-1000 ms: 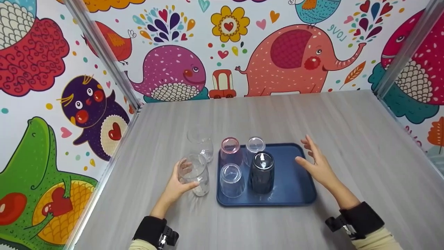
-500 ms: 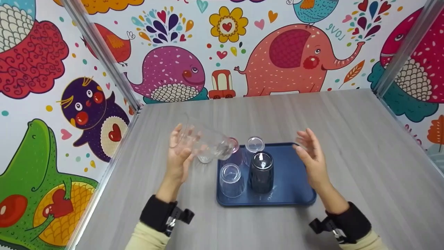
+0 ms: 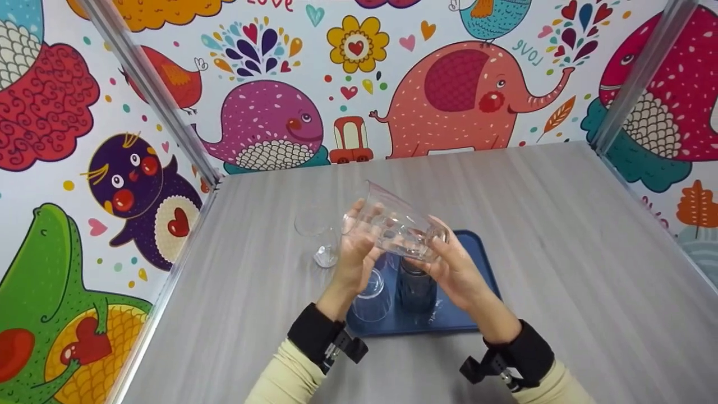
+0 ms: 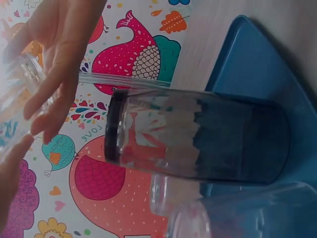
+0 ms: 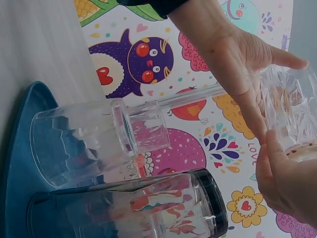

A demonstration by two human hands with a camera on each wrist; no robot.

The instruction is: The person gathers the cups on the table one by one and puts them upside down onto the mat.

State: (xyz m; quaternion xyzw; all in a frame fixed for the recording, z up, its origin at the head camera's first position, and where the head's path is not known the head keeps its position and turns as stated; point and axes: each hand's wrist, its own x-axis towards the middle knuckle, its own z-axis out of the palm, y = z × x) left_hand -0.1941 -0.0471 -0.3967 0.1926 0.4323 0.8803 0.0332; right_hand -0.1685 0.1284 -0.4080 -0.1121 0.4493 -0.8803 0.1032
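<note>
A clear drinking glass (image 3: 401,227) is held tilted in the air over the blue tray (image 3: 479,247), its wide mouth up and to the left. My left hand (image 3: 354,255) grips it near the mouth end. At the base end, my right hand (image 3: 455,272) grips it with thumb and fingers. Below, a dark grey glass (image 3: 416,292) stands upside down on the tray, as does a clear glass (image 3: 371,303) to its left. The hands and the held glass mostly hide the tray's rear glasses in the head view.
Another clear glass (image 3: 325,255) stands upright on the table, left of the tray. Wood-look tabletop (image 3: 583,258) extends to the right. Printed cartoon panels (image 3: 460,101) form walls at the back and sides, with metal posts (image 3: 151,90) at the corners.
My left hand has lifted the clear glass from the table left of the tray, tilted it and carried it rightward. The right hand has moved left and taken hold of its base.
</note>
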